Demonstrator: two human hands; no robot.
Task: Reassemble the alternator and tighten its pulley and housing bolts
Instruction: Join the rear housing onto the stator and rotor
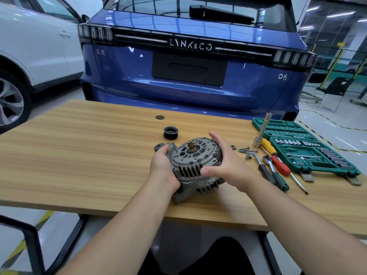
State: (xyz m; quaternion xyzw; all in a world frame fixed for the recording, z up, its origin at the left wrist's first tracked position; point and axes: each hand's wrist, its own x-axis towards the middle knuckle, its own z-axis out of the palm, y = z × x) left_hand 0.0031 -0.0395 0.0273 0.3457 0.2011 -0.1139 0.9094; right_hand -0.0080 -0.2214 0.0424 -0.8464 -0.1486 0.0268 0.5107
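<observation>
Working at the wooden worktop (89, 155), we keep the alternator (193, 165) in the middle, shaft end tilted up toward us so the housing halves can be lined up. Our left hand (162, 165) grips its left mounting ear with curled fingers, steadying it; our right hand (228, 163) cups the right rim, thumb and fingers spread around the casing. The green socket set (309, 147) lies open at the right, drivers and ratchet beside it within reach. The pulley (170, 132) waits just behind the alternator, not yet fitted. Loose bolts (245, 149) and a nut (233, 147) sit near the right hand.
</observation>
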